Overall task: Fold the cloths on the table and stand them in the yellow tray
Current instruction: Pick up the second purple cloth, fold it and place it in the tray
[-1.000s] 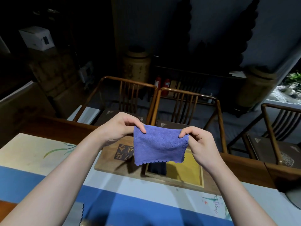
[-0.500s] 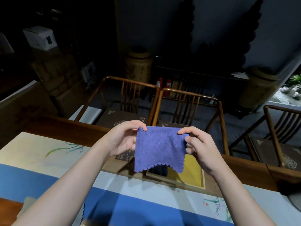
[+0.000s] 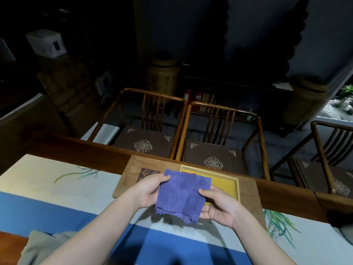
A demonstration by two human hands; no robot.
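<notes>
2 hands (image 3: 150, 190) holding purple cloth (image 3: 182, 196), covering yellow tray (image 3: 236, 190), beige cloth (image 3: 41, 245) near

Purple cloth (image 3: 182, 196): soft, matt, fuzzy pile like microfibre, folded in layers, with scalloped cut edges along the lower side. Yellow tray (image 3: 234, 186): pale wooden rim, flat matt yellow floor. Wooden board (image 3: 131, 169) under the tray: brown, visible grain, satin finish. Table runner (image 3: 57, 205): smooth woven fabric, matt, printed in cream and blue with painted-looking leaves. Table (image 3: 91, 150): dark polished wood with a slight sheen at its far edge. Chairs (image 3: 219, 131): glossy reddish-brown wood frames, brown matt seat pads with pale ornamental motifs. Grey cloth (image 3: 38, 247): dull, soft, crumpled.
</notes>
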